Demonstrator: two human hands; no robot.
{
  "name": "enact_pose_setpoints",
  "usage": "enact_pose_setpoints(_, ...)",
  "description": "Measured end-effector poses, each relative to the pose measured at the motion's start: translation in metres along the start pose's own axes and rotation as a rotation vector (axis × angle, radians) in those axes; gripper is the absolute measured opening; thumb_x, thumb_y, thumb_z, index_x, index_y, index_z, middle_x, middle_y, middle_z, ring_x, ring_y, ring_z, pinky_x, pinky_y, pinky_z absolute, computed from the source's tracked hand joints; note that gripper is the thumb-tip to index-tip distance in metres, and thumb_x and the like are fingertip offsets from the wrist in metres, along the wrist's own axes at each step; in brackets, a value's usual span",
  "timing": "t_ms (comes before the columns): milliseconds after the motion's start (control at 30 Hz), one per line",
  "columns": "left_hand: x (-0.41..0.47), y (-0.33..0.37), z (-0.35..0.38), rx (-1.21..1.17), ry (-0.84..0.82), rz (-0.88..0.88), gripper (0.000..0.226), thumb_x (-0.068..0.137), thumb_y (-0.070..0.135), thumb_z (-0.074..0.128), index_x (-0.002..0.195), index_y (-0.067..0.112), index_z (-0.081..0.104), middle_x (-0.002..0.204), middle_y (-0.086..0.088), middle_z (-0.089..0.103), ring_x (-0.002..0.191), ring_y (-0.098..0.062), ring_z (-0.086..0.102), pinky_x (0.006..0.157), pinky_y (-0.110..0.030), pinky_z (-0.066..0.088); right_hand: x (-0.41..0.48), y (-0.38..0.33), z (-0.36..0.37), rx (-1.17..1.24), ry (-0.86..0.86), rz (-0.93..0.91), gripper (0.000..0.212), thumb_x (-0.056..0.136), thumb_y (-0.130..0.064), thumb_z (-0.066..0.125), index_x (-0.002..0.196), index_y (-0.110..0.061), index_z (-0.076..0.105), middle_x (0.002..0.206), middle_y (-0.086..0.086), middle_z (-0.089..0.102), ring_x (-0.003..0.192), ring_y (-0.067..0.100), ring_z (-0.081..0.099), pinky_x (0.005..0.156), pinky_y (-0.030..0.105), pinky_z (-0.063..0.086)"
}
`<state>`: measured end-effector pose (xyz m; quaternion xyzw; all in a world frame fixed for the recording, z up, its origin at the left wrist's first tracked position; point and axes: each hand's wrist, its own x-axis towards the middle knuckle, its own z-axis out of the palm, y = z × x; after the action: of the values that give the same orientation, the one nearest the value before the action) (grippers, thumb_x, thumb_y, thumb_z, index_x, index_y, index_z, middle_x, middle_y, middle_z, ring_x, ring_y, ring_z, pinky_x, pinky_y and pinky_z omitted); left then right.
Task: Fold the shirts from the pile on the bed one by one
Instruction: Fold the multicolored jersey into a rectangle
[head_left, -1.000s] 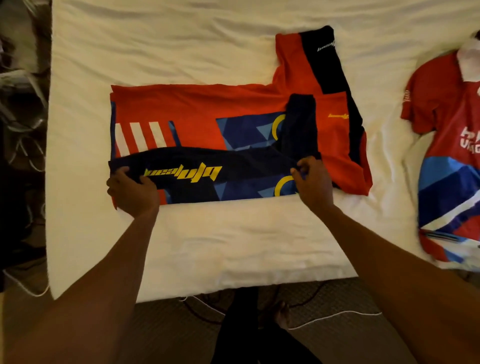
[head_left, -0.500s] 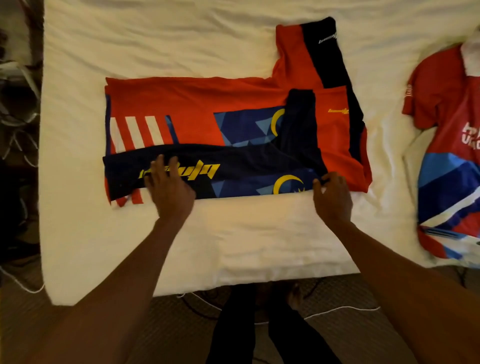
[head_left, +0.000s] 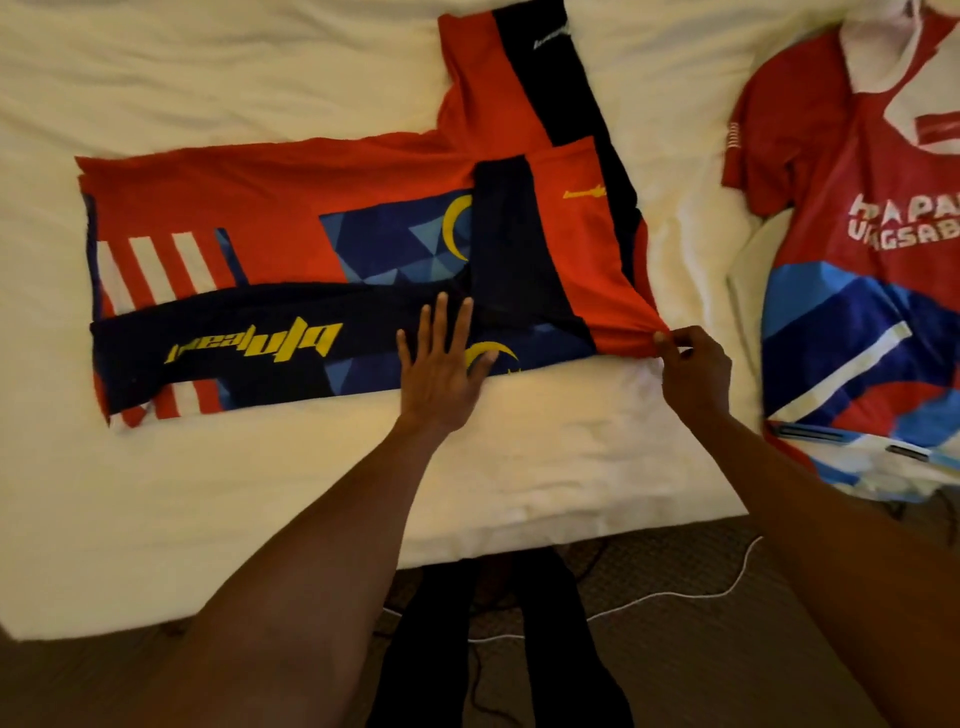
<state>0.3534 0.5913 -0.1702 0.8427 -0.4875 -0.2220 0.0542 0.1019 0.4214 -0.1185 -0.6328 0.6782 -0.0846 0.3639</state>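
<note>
A red and navy jersey (head_left: 270, 208) lies sideways on the white bed (head_left: 260, 467), its near side folded over so a navy band with yellow lettering runs along the front. One sleeve sticks out at the top. My left hand (head_left: 441, 364) presses flat with spread fingers on the folded navy band near its middle. My right hand (head_left: 691, 369) pinches the red shoulder edge at the jersey's near right corner. A second shirt (head_left: 857, 270), red with blue and white panels, lies on the bed at the right.
The bed's front edge runs across the lower view. Below it is brown carpet with a white cable (head_left: 675, 592) and my dark trouser legs (head_left: 498, 649).
My left hand slid right along the navy band from the jersey's left end to its middle and now lies flat. My right hand moved right to the red corner and pinches it.
</note>
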Motion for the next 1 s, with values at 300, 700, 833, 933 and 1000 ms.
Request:
enact_pose_setpoints(300,-0.010,-0.006,-0.005,0.069,-0.010,-0.070,0.080,0.096,0.074,0.028,0.158,0.038,-0.006,0.167,0.001,-0.011,0.154,-0.030,-0.007,0.119,-0.061,-0.003,0.024,0.019,-0.020,-0.022,-0.181,-0.126,0.029,0.094,-0.041,0.063,0.098,-0.013,0.066,0.090,-0.001,0.067,0.073,0.013,0.060,0.064,0.024,0.042)
enact_pose_setpoints(700,0.001,-0.016,-0.027,-0.015,0.156,-0.313,0.059,0.103,0.049,0.039,0.155,0.023,0.031,0.165,-0.010,0.017,0.149,-0.036,0.021,0.115,-0.061,0.024,0.032,-0.035,0.009,-0.283,0.006,-0.660,0.031,0.082,-0.001,0.053,0.112,-0.007,0.056,0.109,0.018,0.054,0.095,0.038,0.053,0.080,0.045,0.043)
enact_pose_setpoints(833,0.001,-0.031,-0.033,-0.147,0.156,-0.268,0.059,0.100,0.038,0.049,0.154,0.021,0.033,0.164,-0.010,0.021,0.143,-0.036,0.033,0.107,-0.056,0.039,-0.004,-0.092,0.081,-0.345,-0.134,-0.813,0.028,0.080,-0.004,0.056,0.107,-0.012,0.060,0.107,0.014,0.055,0.091,0.035,0.054,0.075,0.044,0.042)
enact_pose_setpoints(933,-0.003,-0.060,-0.051,-0.232,0.438,-0.375,0.046,0.098,0.022,0.050,0.143,0.016,0.047,0.154,-0.012,0.038,0.131,-0.034,0.047,0.099,-0.049,0.048,-0.036,-0.127,0.140,-0.446,-0.229,-0.844,0.033,0.082,-0.005,0.059,0.113,-0.016,0.059,0.113,0.009,0.054,0.095,0.031,0.053,0.074,0.040,0.038)
enact_pose_setpoints(1000,-0.008,-0.096,-0.060,-0.203,0.502,-0.532,0.045,0.098,0.020,0.050,0.142,0.014,0.048,0.155,-0.014,0.037,0.136,-0.035,0.043,0.104,-0.053,0.043,-0.055,-0.148,0.173,-0.446,-0.262,-0.914,0.034,0.083,-0.005,0.060,0.115,-0.016,0.060,0.115,0.008,0.055,0.096,0.029,0.052,0.075,0.039,0.038)
